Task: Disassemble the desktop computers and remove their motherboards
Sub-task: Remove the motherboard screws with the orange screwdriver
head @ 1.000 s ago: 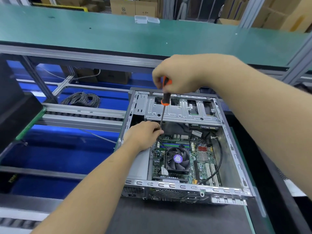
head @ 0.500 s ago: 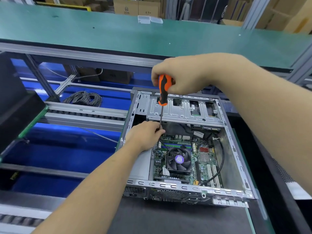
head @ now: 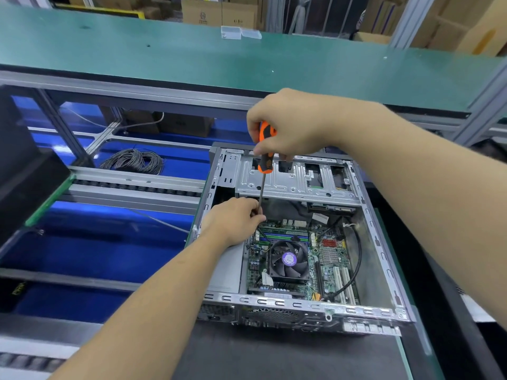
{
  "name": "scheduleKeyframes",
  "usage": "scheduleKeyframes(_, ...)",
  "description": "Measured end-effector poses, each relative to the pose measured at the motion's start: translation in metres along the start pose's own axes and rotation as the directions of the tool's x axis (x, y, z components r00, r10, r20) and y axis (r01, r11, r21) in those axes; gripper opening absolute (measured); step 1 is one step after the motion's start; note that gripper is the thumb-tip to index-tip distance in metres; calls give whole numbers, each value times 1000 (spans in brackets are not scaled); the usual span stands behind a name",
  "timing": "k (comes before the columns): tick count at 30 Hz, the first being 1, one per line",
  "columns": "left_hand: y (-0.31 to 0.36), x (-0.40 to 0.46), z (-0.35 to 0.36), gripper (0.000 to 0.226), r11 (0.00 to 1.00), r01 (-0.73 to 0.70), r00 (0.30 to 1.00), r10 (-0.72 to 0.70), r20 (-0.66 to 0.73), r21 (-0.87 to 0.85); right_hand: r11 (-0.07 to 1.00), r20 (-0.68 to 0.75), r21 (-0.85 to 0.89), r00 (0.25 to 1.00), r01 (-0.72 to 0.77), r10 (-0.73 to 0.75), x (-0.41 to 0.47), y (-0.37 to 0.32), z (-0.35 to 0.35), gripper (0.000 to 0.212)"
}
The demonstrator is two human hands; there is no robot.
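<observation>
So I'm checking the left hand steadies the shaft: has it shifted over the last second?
No. The left hand stays at the motherboard's far-left corner, pinching the screwdriver shaft.

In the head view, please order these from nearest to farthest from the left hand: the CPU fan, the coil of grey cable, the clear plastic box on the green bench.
From the left hand:
1. CPU fan, just right and below, inside the case.
2. Coil of grey cable, to the upper left, on the blue surface.
3. Clear plastic box, far up on the green bench.

An opened computer case (head: 384, 272) lies on its side on a dark work mat (head: 274, 357).
</observation>
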State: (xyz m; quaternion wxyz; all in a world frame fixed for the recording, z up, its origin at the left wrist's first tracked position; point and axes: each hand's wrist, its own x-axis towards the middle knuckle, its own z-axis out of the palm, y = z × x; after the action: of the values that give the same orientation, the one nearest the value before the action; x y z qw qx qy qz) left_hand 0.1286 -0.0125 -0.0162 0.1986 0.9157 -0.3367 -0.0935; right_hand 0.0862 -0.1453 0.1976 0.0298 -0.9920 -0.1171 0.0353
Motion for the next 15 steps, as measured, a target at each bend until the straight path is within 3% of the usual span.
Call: scheduleKeyframes(15,2,-1,-1,15,998,-7,1000,6,14,54,996,-27,69,998,-48,50,-3,12,1,14)
